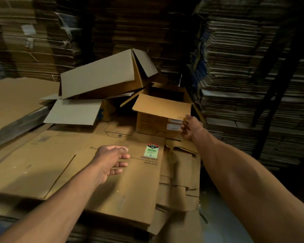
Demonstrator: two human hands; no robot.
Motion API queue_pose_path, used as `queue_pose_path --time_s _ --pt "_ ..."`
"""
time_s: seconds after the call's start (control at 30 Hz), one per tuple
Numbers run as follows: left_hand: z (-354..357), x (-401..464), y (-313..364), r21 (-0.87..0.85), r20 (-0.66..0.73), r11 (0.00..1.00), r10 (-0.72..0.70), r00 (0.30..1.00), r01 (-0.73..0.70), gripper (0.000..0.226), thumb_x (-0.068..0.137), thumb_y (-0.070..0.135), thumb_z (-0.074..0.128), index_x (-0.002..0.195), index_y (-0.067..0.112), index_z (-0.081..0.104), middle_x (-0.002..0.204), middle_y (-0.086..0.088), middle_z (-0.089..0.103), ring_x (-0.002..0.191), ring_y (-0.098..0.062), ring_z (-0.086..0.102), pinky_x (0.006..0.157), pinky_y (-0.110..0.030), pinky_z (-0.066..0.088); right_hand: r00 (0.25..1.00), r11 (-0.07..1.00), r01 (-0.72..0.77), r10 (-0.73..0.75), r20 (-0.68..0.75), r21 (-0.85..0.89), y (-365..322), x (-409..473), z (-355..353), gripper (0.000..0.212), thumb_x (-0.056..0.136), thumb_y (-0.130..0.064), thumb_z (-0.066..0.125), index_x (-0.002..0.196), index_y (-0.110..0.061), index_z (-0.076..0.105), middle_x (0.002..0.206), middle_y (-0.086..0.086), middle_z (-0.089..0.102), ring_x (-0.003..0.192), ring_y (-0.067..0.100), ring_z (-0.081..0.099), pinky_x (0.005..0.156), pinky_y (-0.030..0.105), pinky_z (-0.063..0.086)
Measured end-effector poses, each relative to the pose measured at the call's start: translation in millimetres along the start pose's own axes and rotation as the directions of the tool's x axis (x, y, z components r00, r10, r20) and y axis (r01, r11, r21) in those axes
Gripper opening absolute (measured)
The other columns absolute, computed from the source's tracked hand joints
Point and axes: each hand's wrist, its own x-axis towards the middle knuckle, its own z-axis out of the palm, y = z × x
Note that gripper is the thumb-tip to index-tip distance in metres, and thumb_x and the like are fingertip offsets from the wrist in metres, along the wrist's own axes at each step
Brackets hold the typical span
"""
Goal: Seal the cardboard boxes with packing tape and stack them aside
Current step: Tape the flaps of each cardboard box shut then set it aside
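Plainly, the thing to reach is the small open box (158, 125), which sits at the far right corner of the flattened carton (112, 172) that tops the low pile of folded cardboard. It lies ahead and to the right of both hands, its long axis running roughly left to right across the view, its near flap (162, 106) raised and spread toward the camera.

The right hand (190, 128) is far nearer: it is at the box's near right corner, fingers curled against the side panel and thumb up by the flap's edge, seemingly gripping that corner, though blur makes the exact hold hard to read. The left hand (111, 161) hovers over the middle of the flattened carton, well apart from the box, fingers loosely spread and holding nothing. In my judgement the coming move is to draw the box nearer, with the left hand taking its free side.

No tape roll or dispenser is in view. The box's inside is dark and its far flaps are hard to separate. Behind it, 2 larger open boxes (102, 78) lean together, and stacked flat cardboard (235, 67) walls the background, blurred throughout.
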Motion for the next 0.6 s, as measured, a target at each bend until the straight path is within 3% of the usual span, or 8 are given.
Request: queue_pose_path --time_s 0.13,0.27,0.37,0.47,0.6 --pt "-0.5 -3.1 15.9 0.015 -0.003 1.0 0.027 1.0 -0.027 0.013 0.1 0.025 0.067 0.112 0.022 0.072 0.1 -0.001 0.079 0.087 -0.023 0.074 0.076 -0.036 0.06 0.999 0.999 0.031 -0.029 0.039 -0.039 -24.8 -19.8 13.4 0.015 0.1 -0.024 0.06 0.103 -0.01 0.066 0.065 0.002 0.06 0.052 0.012 0.054 0.049 0.025 0.047" --pt "-7.8 -14.6 32.6 -0.015 0.016 0.999 0.043 0.999 -0.043 0.014 0.099 0.028 0.07 0.111 0.024 0.074 0.095 0.001 0.08 0.084 -0.021 0.075 0.074 -0.036 0.06 0.976 0.999 -0.015 0.022 0.216 -0.032 -55.0 -55.5 32.7 0.024 0.103 -0.024 0.055 0.084 -0.011 0.064 0.059 -0.001 0.056 0.049 0.009 0.05 0.049 0.019 0.043" --pt "-21.9 -29.8 52.2 -0.086 0.022 0.994 0.063 0.998 -0.061 0.018 0.098 0.033 0.071 0.113 0.023 0.074 0.092 0.002 0.08 0.082 -0.02 0.075 0.073 -0.035 0.06 0.952 0.999 -0.04 0.046 0.304 -0.027 -79.4 -100.3 48.9 0.022 0.101 -0.025 0.059 0.081 -0.015 0.065 0.061 -0.003 0.056 0.05 0.008 0.049 0.05 0.018 0.042" --pt "-44.5 -48.4 72.4 -0.169 0.036 0.983 0.075 0.997 -0.067 0.03 0.095 0.046 0.07 0.113 0.022 0.075 0.094 0.001 0.08 0.083 -0.023 0.075 0.076 -0.039 0.06 0.917 0.997 -0.066 0.081 0.391 -0.051 -84.6 -158.8 58.8 0.024 0.101 -0.025 0.058 0.079 -0.017 0.063 0.063 -0.004 0.053 0.051 0.008 0.046 0.054 0.019 0.04" --pt "-87.7 -73.5 92.0 -0.222 0.035 0.972 0.083 0.996 -0.073 0.059 0.091 0.071 0.058 0.116 0.02 0.072 0.098 -0.002 0.08 0.093 -0.029 0.076 0.08 -0.043 0.061 0.872 0.987 -0.114 0.154 0.465 -0.111 -60.2 -248.2 68.6 0.03 0.1 -0.023 0.06 0.071 -0.015 0.062 0.059 -0.004 0.049 0.041 0.006 0.044 0.044 0.017 0.039"
